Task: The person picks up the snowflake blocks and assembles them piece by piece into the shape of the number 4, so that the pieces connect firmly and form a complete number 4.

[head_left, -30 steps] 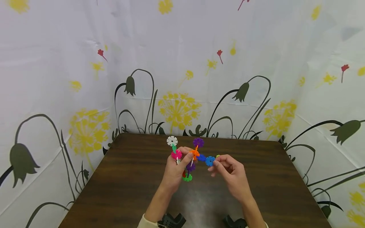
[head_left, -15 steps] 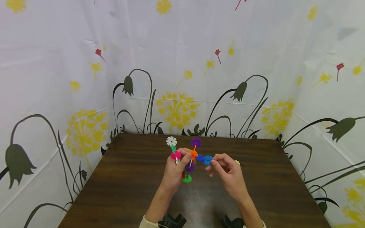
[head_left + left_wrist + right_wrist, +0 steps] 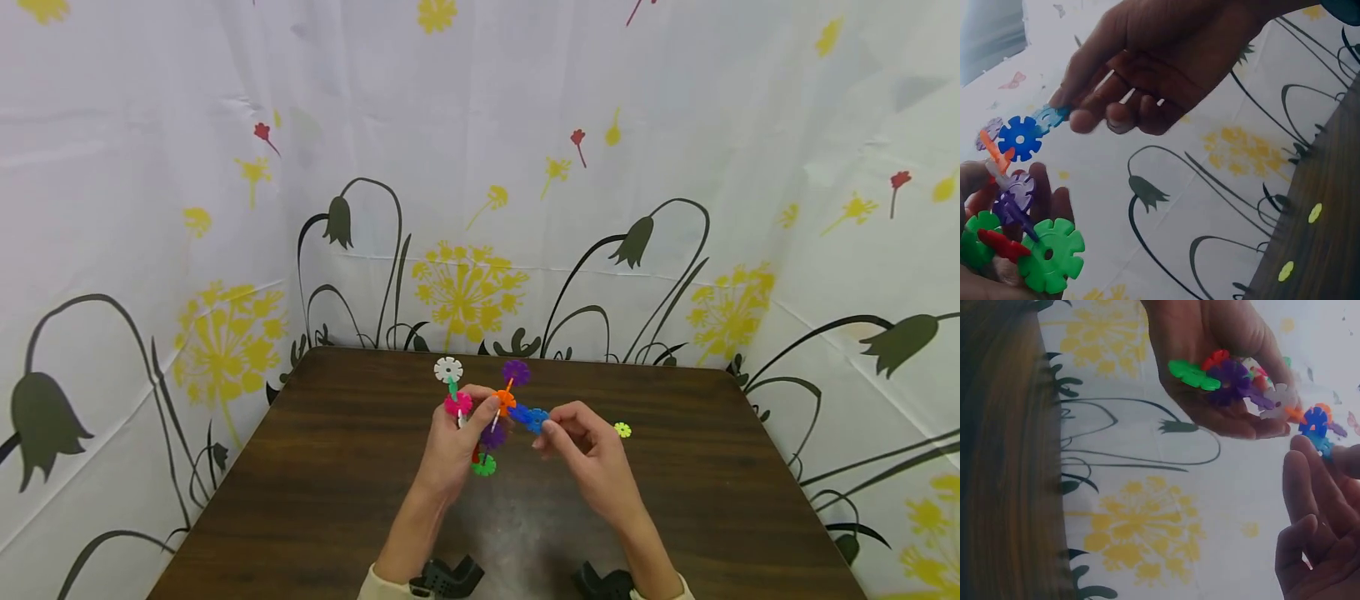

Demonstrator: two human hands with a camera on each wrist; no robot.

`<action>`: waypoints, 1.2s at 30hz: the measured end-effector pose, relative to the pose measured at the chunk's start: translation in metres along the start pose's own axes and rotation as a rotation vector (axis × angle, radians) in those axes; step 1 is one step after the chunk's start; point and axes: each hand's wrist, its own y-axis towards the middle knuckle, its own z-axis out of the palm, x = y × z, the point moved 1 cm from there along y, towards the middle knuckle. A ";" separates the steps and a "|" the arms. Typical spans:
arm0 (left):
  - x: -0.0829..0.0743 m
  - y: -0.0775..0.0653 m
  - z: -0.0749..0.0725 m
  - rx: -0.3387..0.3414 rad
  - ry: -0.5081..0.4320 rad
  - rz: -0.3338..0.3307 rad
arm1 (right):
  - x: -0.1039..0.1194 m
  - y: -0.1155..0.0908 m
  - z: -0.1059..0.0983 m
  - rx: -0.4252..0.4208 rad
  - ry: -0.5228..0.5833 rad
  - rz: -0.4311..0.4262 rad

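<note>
A string of interlocking flower-shaped plastic discs is held up over the table between both hands. My left hand (image 3: 448,450) grips its middle, thumb near an orange disc (image 3: 505,403). A white disc (image 3: 448,369) and a pink disc (image 3: 458,405) stick out on the left, and a purple disc (image 3: 516,372) at the top. Below hangs a green disc (image 3: 1052,255), joined to a red disc (image 3: 1004,244) in the left wrist view. My right hand (image 3: 596,454) pinches the light blue disc (image 3: 536,420) at the right end, which is slotted into a dark blue disc (image 3: 1020,139).
A yellow-green disc (image 3: 622,430) lies on the dark wooden table (image 3: 712,500), right of my right hand. The left wrist view shows a second yellow disc (image 3: 1285,271) on the table too. A flower-printed white curtain (image 3: 480,167) surrounds the table's back and sides.
My right hand has shifted slightly left with the light blue disc, closer to my left hand. A yellow-green disc on the table has come into view on its right.
</note>
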 end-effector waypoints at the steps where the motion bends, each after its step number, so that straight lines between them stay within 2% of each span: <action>1: 0.000 0.000 -0.001 -0.010 -0.002 -0.028 | -0.002 0.001 0.001 0.012 0.000 0.011; 6: 0.004 0.004 -0.007 0.019 0.015 -0.138 | -0.022 0.004 -0.010 0.040 -0.028 0.059; 10: 0.005 0.006 -0.011 0.044 0.013 -0.178 | -0.049 0.007 -0.037 0.015 -0.058 0.132; 12: 0.006 0.005 -0.015 0.066 0.015 -0.199 | -0.068 0.007 -0.052 0.014 -0.108 0.190; 15: 0.008 0.002 -0.020 0.133 0.034 -0.233 | -0.099 0.005 -0.076 0.018 -0.238 0.298; 19: 0.007 0.000 -0.025 0.217 0.098 -0.238 | -0.133 0.002 -0.106 0.014 -0.452 0.428; 23: 0.002 -0.001 -0.028 0.214 0.139 -0.243 | -0.156 0.003 -0.126 0.079 -0.668 0.571; 26: -0.001 0.000 -0.030 0.202 0.163 -0.251 | -0.168 0.005 -0.138 0.141 -0.779 0.678; 31: -0.003 0.002 -0.032 0.214 0.208 -0.244 | -0.180 0.007 -0.148 0.187 -0.832 0.760; 36: -0.006 0.003 -0.037 0.226 0.238 -0.219 | -0.189 0.012 -0.145 0.171 -0.772 0.766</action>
